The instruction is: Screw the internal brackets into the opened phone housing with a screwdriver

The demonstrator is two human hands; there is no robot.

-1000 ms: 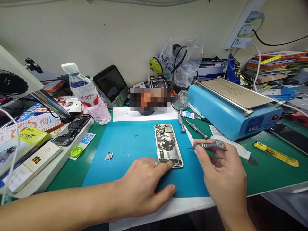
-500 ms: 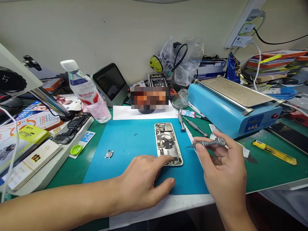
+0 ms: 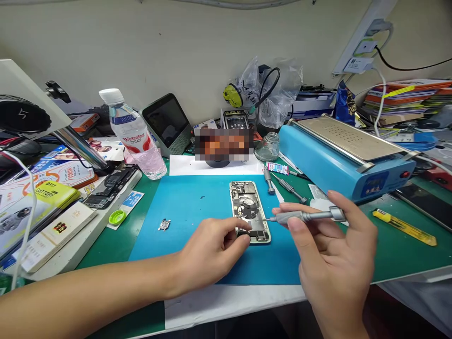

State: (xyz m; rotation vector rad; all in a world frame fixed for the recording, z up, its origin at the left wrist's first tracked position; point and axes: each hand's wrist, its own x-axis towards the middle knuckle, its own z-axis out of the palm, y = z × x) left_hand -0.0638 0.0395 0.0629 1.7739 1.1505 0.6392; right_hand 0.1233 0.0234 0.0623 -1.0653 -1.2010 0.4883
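Centre frame, the opened phone (image 3: 250, 212) is lying on the blue mat (image 3: 183, 221). The left hand (image 3: 212, 254) fingers are pinching its lower end; the right hand (image 3: 335, 263) fingers are clamping a screwdriver (image 3: 305, 216), tip at its right edge. Light, stiff, delicate inside: I'm judging the rim safest to hold.

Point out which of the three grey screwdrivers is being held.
The screwdriver in the right hand, held level with its tip at the right edge of the opened phone. The other two screwdrivers lie loose behind it.
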